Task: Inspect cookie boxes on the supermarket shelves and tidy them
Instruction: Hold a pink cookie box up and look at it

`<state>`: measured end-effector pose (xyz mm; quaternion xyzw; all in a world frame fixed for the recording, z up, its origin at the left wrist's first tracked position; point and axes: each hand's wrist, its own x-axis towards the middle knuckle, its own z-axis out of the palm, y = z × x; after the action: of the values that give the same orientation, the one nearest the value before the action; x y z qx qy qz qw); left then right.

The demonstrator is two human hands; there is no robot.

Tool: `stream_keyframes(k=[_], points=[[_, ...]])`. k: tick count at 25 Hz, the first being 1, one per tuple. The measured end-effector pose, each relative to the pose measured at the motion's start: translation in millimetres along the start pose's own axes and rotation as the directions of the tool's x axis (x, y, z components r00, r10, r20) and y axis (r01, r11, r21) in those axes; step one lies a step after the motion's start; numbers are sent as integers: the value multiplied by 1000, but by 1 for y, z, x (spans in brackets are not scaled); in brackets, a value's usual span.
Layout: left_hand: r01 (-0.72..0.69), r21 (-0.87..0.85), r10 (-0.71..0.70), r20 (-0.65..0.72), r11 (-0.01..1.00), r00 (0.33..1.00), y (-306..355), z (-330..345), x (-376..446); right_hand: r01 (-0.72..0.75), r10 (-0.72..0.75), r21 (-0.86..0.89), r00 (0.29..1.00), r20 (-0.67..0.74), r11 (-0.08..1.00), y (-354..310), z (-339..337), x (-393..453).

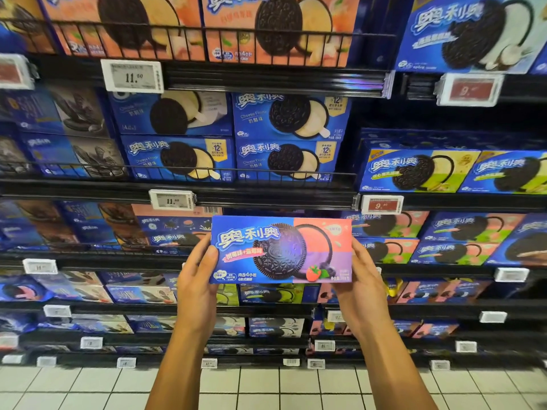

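- We hold the blue, pink and purple rectangular cardboard cookie box upright before the black metal shelf.
- Our left hand grips the box's left end; our right hand grips its right end.

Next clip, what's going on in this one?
A person stands at supermarket shelves stocked with cookie boxes and holds one blue, pink and purple cookie box up in front of them, face toward the camera. The left hand grips its left end and the right hand grips its right end. The box is off the shelf, apparently being inspected.
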<state>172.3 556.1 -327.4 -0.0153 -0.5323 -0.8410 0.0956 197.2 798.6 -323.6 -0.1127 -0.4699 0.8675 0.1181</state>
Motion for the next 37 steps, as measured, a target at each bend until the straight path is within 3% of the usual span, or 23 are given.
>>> stream_keyframes(k=[8, 14, 23, 29, 34, 37], points=[[-3, -5, 3, -31, 1000, 1000, -3, -1, 2, 39, -41, 27, 994, 97, 999, -1, 2, -3], [2, 18, -2, 6, 1000, 1000, -5, -5, 10, 59, -57, -15, 994, 95, 998, 2, 2, 0], [106, 175, -114, 36, 979, 993, -29, -5, 31, 116, -88, -342, 991, 97, 933, 5, -3, 10], [146, 278, -151, -3, 949, 989, -52, -8, 31, 91, -59, -419, 994, 90, 903, 23, -22, 24], [75, 274, -83, 16, 959, 996, -56, 6, 24, 50, -4, -479, 995, 97, 877, 32, -39, 40], [-30, 283, 6, 86, 959, 996, -53, 20, 14, -23, 40, -470, 999, 26, 882, 37, -48, 51]])
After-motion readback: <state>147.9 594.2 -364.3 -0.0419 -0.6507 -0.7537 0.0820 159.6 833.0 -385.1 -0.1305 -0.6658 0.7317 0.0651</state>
